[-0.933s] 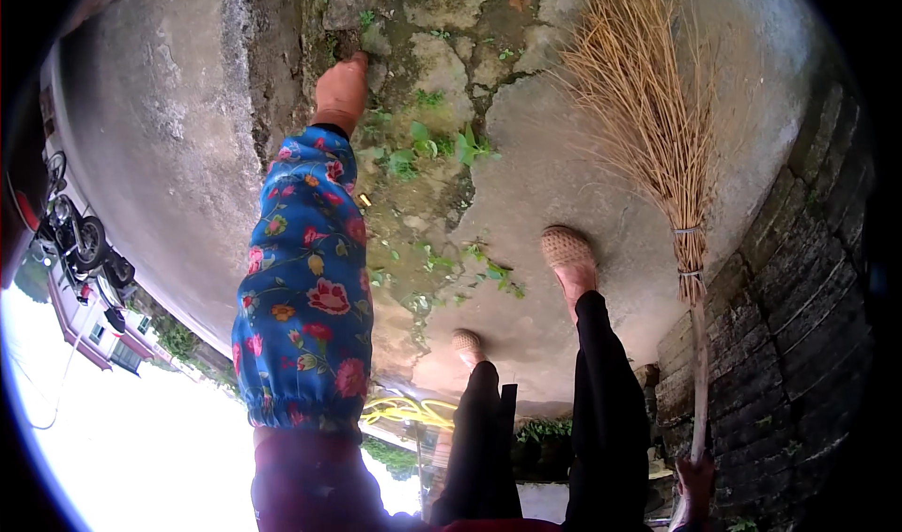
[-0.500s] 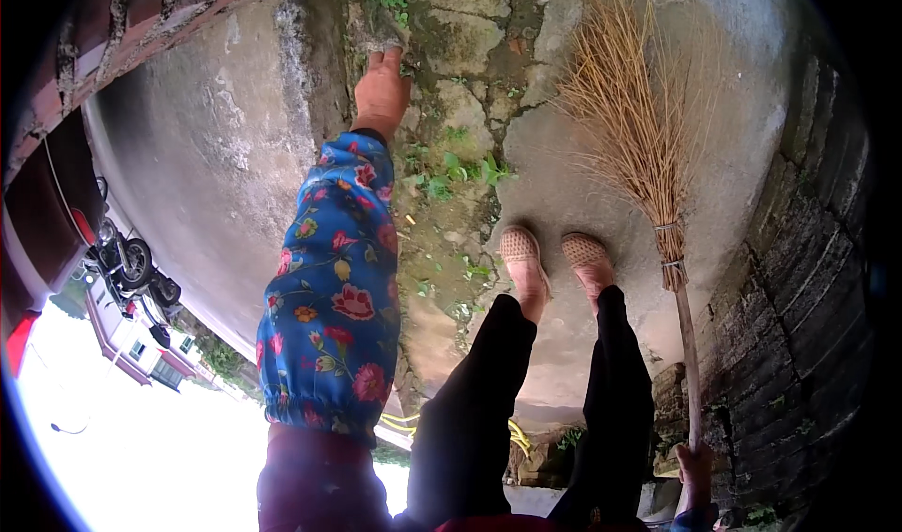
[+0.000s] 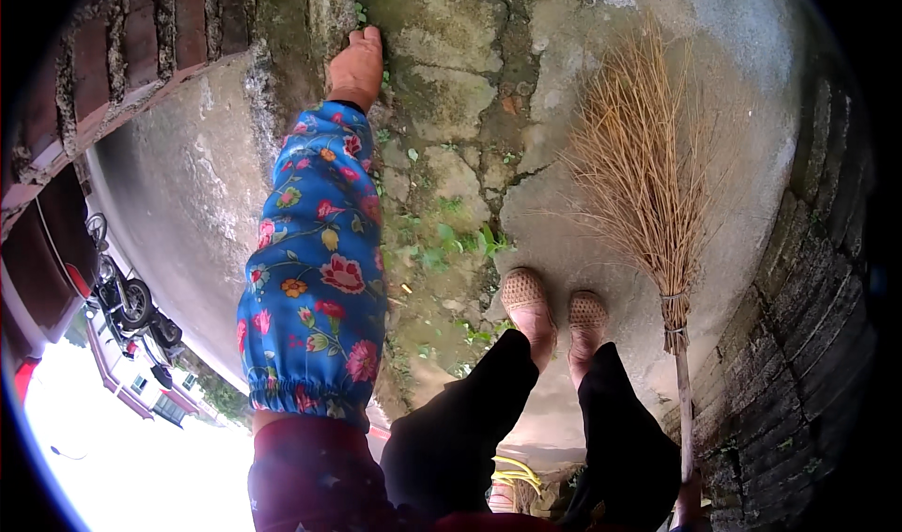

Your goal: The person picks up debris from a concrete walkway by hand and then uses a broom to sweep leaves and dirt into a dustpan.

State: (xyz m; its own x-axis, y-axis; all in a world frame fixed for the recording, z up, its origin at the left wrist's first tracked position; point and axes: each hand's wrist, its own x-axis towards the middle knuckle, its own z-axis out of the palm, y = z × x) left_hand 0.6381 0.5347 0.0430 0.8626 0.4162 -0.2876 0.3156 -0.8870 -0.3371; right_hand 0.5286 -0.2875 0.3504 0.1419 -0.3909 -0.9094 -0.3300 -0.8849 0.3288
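Note:
My left hand (image 3: 357, 65), in a blue floral sleeve cover (image 3: 315, 250), reaches far forward to the foot of the wall. Its fingers are drawn together right beside a small green weed (image 3: 361, 13); whether a stem is between them is hidden. My right hand (image 3: 691, 496), dim at the lower edge, is closed round the wooden handle of a twig broom (image 3: 648, 170). The broom's bristles fan out away from me over the concrete, to the right of my feet.
More weeds (image 3: 451, 241) grow in the cracked, mossy ground (image 3: 460, 100). A plastered wall (image 3: 188, 213) with bricks (image 3: 89, 72) runs along the left, a dark stone wall (image 3: 799, 344) along the right. A motorcycle (image 3: 136, 302) stands at far left. Something yellow like a hose (image 3: 517, 471) lies behind my legs.
My left hand has reached farther forward and a little left, to a weed by the wall. The view has shifted forward. The broom stays in my right hand, its handle now lower in view.

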